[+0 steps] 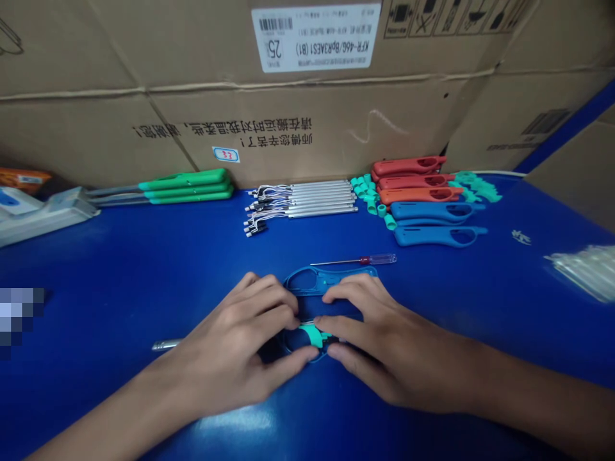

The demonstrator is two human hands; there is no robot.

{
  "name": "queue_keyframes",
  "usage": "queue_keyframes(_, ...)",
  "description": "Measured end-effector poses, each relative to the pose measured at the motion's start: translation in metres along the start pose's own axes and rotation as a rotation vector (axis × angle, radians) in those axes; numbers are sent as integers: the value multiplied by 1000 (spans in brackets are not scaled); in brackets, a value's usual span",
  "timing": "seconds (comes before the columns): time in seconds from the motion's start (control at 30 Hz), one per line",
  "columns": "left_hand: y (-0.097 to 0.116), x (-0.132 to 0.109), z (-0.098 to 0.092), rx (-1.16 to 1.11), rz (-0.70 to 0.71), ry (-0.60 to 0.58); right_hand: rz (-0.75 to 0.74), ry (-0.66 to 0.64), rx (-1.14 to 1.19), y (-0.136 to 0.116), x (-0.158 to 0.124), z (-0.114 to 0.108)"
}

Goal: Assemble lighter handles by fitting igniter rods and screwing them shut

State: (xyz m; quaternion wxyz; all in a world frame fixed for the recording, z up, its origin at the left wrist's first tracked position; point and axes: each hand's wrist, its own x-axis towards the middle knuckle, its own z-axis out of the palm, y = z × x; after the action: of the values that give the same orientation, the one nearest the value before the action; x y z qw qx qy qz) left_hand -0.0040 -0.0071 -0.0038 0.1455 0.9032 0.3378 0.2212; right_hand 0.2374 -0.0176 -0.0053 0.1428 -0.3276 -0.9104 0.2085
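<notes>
The left hand (230, 342) and right hand (391, 346) pinch their fingers around a teal clip (313, 335) on a blue plastic handle (314, 280); uneven pressure could make the clip slip loose.

This is a factory-style assembly workshop: a blue workbench (96, 288) carries neat rows of sorted plastic handles (413, 192), wired metal rods (300, 205) and a screwdriver (355, 260), with printed cardboard cartons (269, 121) stacked right behind it.
</notes>
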Motion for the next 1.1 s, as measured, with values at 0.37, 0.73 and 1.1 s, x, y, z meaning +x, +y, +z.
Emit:
queue_keyframes(0.37,-4,-1,-1,32,45,48,-77,70,-99,-1,0,0)
queue_keyframes(0.73,-4,-3,1,46,98,90,-38,60,-31,0,-1,2)
queue_keyframes(1.1,-2,0,1,-18,-50,6,-21,43,-55,-3,-1,4)
